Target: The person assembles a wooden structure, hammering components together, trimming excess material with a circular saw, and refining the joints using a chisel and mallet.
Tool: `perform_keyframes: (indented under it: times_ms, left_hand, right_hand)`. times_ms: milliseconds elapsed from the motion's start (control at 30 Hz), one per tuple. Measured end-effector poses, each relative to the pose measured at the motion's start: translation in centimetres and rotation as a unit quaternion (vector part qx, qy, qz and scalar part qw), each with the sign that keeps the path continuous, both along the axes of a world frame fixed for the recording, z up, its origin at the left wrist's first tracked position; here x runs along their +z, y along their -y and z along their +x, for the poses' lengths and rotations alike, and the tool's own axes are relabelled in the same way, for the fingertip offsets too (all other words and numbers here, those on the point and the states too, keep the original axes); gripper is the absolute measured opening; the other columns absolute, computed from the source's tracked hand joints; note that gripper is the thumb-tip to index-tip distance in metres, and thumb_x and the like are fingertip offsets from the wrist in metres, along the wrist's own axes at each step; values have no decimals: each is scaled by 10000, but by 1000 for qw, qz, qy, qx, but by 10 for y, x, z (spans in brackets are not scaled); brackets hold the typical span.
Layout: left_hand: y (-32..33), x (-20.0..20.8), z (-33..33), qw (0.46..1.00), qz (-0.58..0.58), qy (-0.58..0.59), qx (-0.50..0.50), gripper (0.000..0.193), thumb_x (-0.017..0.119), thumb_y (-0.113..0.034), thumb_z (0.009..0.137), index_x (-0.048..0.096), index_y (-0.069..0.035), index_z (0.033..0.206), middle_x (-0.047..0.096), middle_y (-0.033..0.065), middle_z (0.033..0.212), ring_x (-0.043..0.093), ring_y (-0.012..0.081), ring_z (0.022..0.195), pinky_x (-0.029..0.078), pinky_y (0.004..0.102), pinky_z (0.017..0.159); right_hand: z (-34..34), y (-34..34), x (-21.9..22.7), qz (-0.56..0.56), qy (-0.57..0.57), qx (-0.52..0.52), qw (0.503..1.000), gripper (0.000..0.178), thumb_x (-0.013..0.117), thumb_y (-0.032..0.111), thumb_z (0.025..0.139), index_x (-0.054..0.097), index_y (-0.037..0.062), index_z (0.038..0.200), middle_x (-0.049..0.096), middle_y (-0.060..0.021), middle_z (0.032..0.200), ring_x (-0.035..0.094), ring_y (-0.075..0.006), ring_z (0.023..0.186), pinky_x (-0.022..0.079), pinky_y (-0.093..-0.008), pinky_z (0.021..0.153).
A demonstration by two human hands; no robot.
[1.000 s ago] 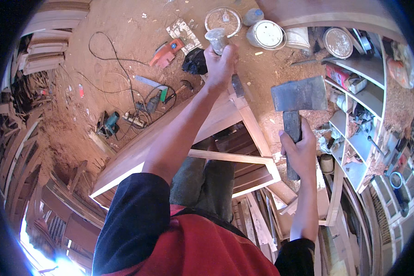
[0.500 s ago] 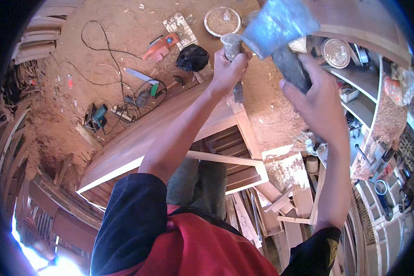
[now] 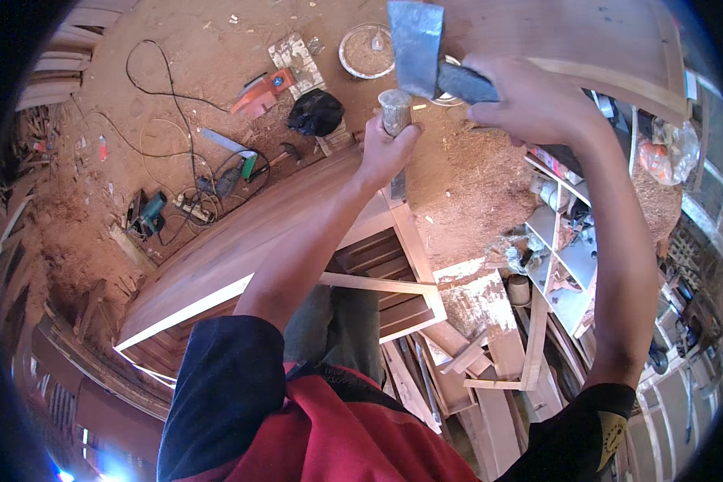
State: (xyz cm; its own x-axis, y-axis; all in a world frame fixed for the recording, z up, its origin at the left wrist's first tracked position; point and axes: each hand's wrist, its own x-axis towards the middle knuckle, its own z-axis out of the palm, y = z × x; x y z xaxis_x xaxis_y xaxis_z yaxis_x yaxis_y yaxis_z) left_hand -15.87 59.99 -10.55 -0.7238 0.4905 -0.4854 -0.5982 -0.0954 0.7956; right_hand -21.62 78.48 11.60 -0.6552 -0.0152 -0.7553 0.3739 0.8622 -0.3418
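Note:
Upright in my left hand (image 3: 384, 153) is a chisel, with my fingers closed round its pale, worn handle (image 3: 395, 112). Its metal blade (image 3: 398, 187) points down at the corner of a wooden cabinet frame (image 3: 403, 229); whether the edge touches the wood cannot be made out. My right hand (image 3: 530, 100) grips the dark handle of a hatchet (image 3: 417, 52). The hatchet's broad grey head hangs just above the chisel's top, apart from it, with the flared edge facing away from me.
Left of the cabinet lie an orange power planer (image 3: 263, 92), a black bag (image 3: 316, 112), a hammer (image 3: 285, 153), a teal power tool (image 3: 150, 213) and tangled cords. A white-rimmed tub (image 3: 342, 55) stands beyond. Wood offcuts (image 3: 510, 345) and a cluttered shelf (image 3: 574, 257) are on the right.
The hatchet has swung left and come over the chisel, its head turning more upright. My right elbow has moved outward. My left hand keeps its hold, and the whole view has shifted slightly.

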Motion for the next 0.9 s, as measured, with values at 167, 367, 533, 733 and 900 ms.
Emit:
perform_keyframes:
  times_ms: [167,367,533,733,900]
  left_hand:
    - [2,-4,-1,999,-20,23,-25,142,711,-117,824,589,-42,822,541,-44,683,475,57,628,410,283,556]
    - [21,26,0,989,-40,-128,-69,134,714,-69,779,621,-22,864,605,-32,772,533,73,729,477,284,664]
    - [17,38,-22,996,-26,-84,4,134,686,-54,820,565,-54,763,563,-43,666,499,38,599,417,257,530]
    - [10,3,-13,996,-46,-50,53,151,699,-72,828,560,-45,776,562,-41,672,488,45,598,414,264,536]
    - [2,-2,-3,994,-36,-82,64,155,699,-70,825,558,-45,768,558,-43,685,486,49,619,416,265,557]
  right_hand:
    - [-6,3,25,-46,-145,-137,979,583,664,227,924,470,-33,1409,621,-105,770,585,-139,513,481,-305,472]
    - [-27,26,77,-70,-81,-229,967,279,643,100,930,596,-52,1159,624,-37,781,581,-84,597,484,-249,496]
    - [-14,36,80,-85,-71,-221,969,289,663,144,920,606,-53,1124,590,-32,751,531,-104,582,450,-279,514]
    - [3,52,69,-3,-183,-89,979,286,649,165,884,591,-54,1058,550,-65,729,524,-155,626,445,-331,586]
    - [4,53,63,26,-173,-67,982,236,644,153,858,561,-34,975,550,-77,741,530,-177,637,451,-343,597]
